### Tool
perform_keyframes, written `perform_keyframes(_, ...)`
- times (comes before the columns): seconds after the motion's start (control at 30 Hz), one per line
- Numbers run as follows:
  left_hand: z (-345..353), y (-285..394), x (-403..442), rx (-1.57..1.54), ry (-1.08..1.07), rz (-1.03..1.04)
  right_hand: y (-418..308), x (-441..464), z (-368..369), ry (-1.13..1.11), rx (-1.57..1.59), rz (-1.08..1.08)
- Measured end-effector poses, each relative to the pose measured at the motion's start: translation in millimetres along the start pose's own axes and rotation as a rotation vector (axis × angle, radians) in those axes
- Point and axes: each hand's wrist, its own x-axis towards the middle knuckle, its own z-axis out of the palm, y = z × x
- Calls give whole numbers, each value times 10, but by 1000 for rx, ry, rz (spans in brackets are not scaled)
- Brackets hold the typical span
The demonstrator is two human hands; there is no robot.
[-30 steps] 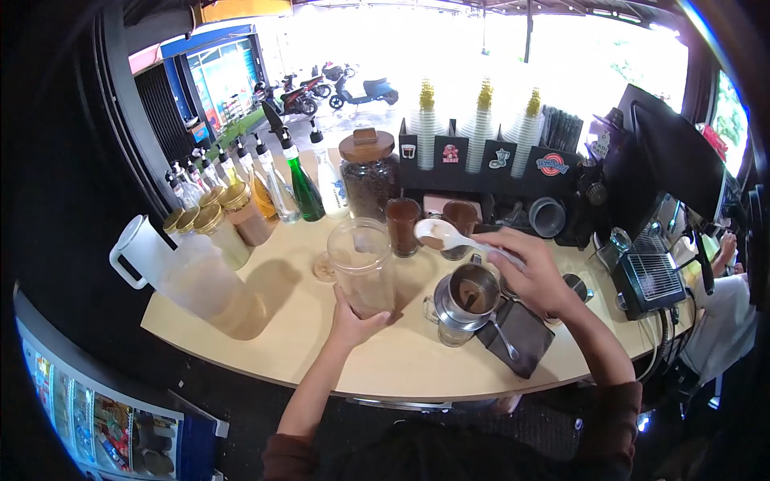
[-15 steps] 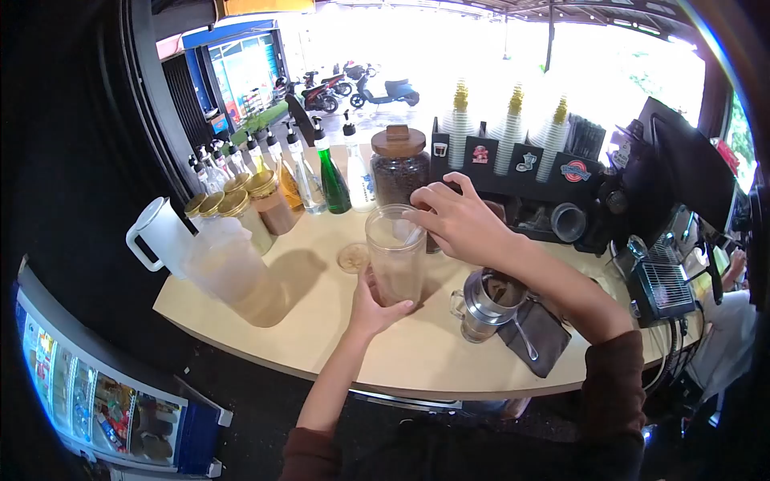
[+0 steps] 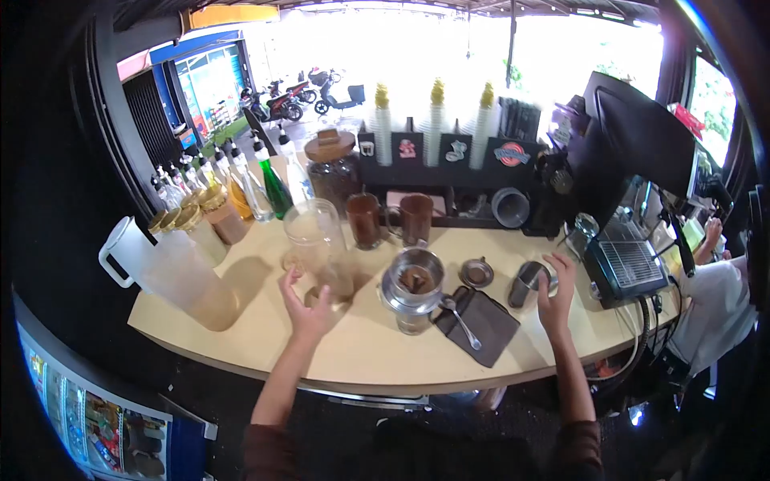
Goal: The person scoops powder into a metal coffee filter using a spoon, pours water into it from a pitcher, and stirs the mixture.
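Observation:
My left hand (image 3: 309, 311) is beside the lower part of a tall clear plastic jar (image 3: 314, 232), its thumb and fingers apart. The jar stands upright on the counter, and its round lid (image 3: 291, 261) lies partly hidden behind that hand. Over on the right, my right hand (image 3: 557, 295) has its fingers spread at the side of a small metal cup (image 3: 524, 285); whether it touches the cup, I cannot tell. Between my hands a metal drip filter (image 3: 415, 280) with brown grounds sits on a glass. A spoon (image 3: 465, 327) lies on a dark folded cloth (image 3: 489, 325).
Two brown glass mugs (image 3: 415, 218) stand behind the filter, near a small metal lid (image 3: 477, 272). White pitchers (image 3: 192, 280), lidded jars and pump bottles (image 3: 273, 188) line the left. An espresso machine (image 3: 630, 260) stands right, with another person (image 3: 710, 301) beyond it.
My right hand has left the jar's mouth and moved right to the metal cup. My left hand's grip on the jar has loosened. The view has shifted right.

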Motion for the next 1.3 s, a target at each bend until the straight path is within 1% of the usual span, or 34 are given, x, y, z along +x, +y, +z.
perform_keyframes(0.03, 1, 5, -54, 37, 41, 55, 139, -153, -45, 146, -13, 46)
perform_keyframes(0.07, -2, 21, -108, 46, 23, 52, 230, -297, -58, 140, -10, 65)
perform_keyframes(0.13, 37, 140, -126, -9, 5, 140, 382, -512, -71, 208, 44, 219)
perform_keyframes(0.17, 71, 213, -140, -30, -3, 172, 473, -592, -42, 187, 113, 266)
perform_keyframes(0.2, 121, 436, -170, -90, -61, 166, 524, -602, -30, 192, 113, 267)
perform_keyframes(0.23, 172, 637, -209, -149, -119, 157, 543, -585, -16, 171, 185, 289)
perform_keyframes(0.27, 262, 789, -228, -148, -115, 159, 547, -552, -6, 150, 258, 306)
perform_keyframes(0.33, 445, 1046, -205, -469, -157, 124, 559, -524, 15, 125, 241, 291)
perform_keyframes(0.37, 501, 1128, -171, -471, -151, 127, 617, -546, 68, 92, 261, 298)
perform_keyframes(0.4, 548, 1195, -136, -542, -228, 111, 617, -543, 84, 57, 279, 306)
perform_keyframes(0.43, 578, 1237, -105, -613, -307, 93, 599, -546, 83, 81, 351, 359)
perform_keyframes(0.47, 599, 1256, -66, -616, -304, 93, 627, -558, 71, 81, 349, 356)
perform_keyframes(0.53, 626, 1257, 21, -671, -482, -23, 666, -594, 52, 68, 438, 440)
perform_keyframes(0.57, 617, 1235, 56, -683, -538, -96, 680, -613, 42, 75, 434, 441)
perform_keyframes(0.63, 620, 1189, 106, -676, -562, -78, 611, -599, 6, 48, 542, 496)
perform_keyframes(0.67, 624, 1161, 116, -664, -579, -67, 588, -590, -11, 53, 541, 497)
perform_keyframes(0.73, 683, 1064, 66, -689, -552, -73, 558, -555, -25, -5, 611, 504)
perform_keyframes(0.77, 722, 989, 27, -748, -522, -73, 577, -557, 1, -2, 607, 502)
perform_keyframes(0.8, 741, 977, 20, -808, -490, -74, 600, -564, 30, 26, 755, 545)
perform_keyframes(0.83, 745, 962, 19, -840, -518, -89, 624, -554, 47, 53, 903, 586)
perform_keyframes(0.87, 764, 953, 23, -846, -513, -89, 661, -525, 49, 50, 898, 582)
perform_keyframes(0.93, 768, 926, -9, -896, -514, -82, 642, -451, 44, 99, 1134, 615)
perform_keyframes(1.03, 794, 832, -61, -894, -485, -89, 491, -245, 2, 46, 1132, 596)
perform_keyframes(1.2, 806, 795, -99, -900, -469, -123, 37, 197, -14, -55, 1121, 575)
perform_keyframes(1.3, 793, 821, -96, -912, -485, -129, -329, 489, -17, -203, 1164, 463)
